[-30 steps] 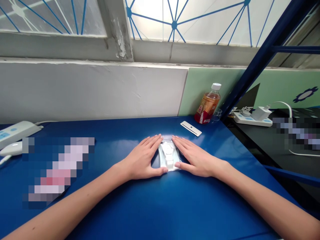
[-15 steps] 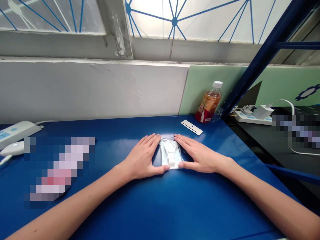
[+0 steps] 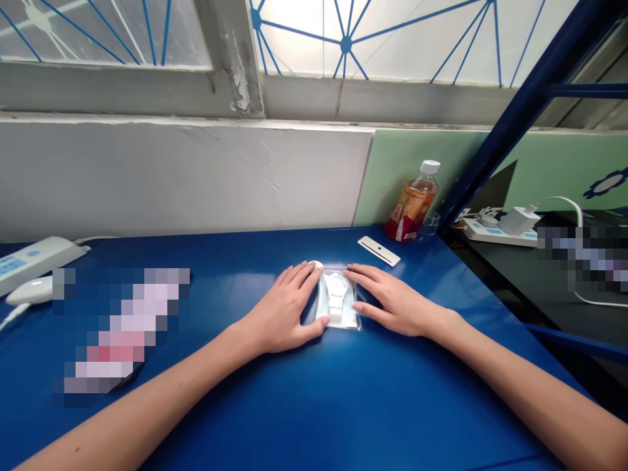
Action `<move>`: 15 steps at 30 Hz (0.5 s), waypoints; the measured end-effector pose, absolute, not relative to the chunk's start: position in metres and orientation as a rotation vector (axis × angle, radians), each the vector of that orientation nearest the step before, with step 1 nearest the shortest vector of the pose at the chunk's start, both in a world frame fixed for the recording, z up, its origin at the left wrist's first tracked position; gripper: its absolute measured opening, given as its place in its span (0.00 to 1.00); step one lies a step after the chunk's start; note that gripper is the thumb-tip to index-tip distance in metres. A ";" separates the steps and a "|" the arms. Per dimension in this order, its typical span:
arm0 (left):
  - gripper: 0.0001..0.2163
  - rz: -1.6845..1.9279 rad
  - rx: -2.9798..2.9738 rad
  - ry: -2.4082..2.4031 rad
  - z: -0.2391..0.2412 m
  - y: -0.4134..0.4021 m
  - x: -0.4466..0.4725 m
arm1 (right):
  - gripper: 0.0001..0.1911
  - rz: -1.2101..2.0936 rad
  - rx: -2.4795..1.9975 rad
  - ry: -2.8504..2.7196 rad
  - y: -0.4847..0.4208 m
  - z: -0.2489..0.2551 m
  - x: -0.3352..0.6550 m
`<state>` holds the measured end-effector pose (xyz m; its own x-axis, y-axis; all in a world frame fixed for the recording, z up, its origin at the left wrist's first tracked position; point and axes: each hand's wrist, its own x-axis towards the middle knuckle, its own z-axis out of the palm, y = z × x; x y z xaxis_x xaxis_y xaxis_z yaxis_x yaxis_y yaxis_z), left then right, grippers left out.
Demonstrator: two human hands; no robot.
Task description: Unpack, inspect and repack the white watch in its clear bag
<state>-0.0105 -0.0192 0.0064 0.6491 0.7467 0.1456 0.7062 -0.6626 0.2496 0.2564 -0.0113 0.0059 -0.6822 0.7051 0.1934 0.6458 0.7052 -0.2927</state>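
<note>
A clear plastic packet [image 3: 349, 319] lies flat on the blue table, with a white watch-shaped item [image 3: 336, 288] inside it. My left hand [image 3: 284, 307] rests along the packet's left side, fingers stretched forward and thumb at the lower edge. Under its fingertips shows part of a white rounded thing [image 3: 315, 264], too covered to name. On the other side, my right hand [image 3: 392, 297] has its fingertips at the packet's upper right and its thumb on the right edge. Both hands are open, with fingers and thumb apart.
Beyond my right hand lies a white card-like strip [image 3: 379, 251]. A drink bottle [image 3: 415, 203] stands near the back wall. To the left are a power strip [image 3: 39, 258], a white plug-like device [image 3: 32, 291] and a blurred-out object [image 3: 127, 327]. A blue frame post [image 3: 510, 111] rises at right.
My right thumb and fingers have shifted slightly up and away from the packet's lower right corner, which now shows. The white rounded thing has come into view under my left fingertips.
</note>
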 end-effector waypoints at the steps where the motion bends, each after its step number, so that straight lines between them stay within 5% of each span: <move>1: 0.33 0.354 2.702 1.186 0.006 -0.019 -0.011 | 0.28 0.279 -1.079 -2.587 -0.011 0.005 0.256; 8: 0.22 0.397 2.708 1.161 0.006 -0.017 -0.011 | 0.14 0.178 -1.075 -2.404 -0.007 0.003 0.258; 15: 0.26 0.484 2.685 1.123 0.006 -0.018 -0.011 | 0.21 0.196 -1.032 -2.445 -0.008 0.002 0.256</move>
<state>-0.0111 -0.0183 0.0057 0.6593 0.7178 0.2237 0.6553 -0.6945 0.2971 0.2565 -0.0081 0.0019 -0.6032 0.7065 0.3702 0.6384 0.7059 -0.3069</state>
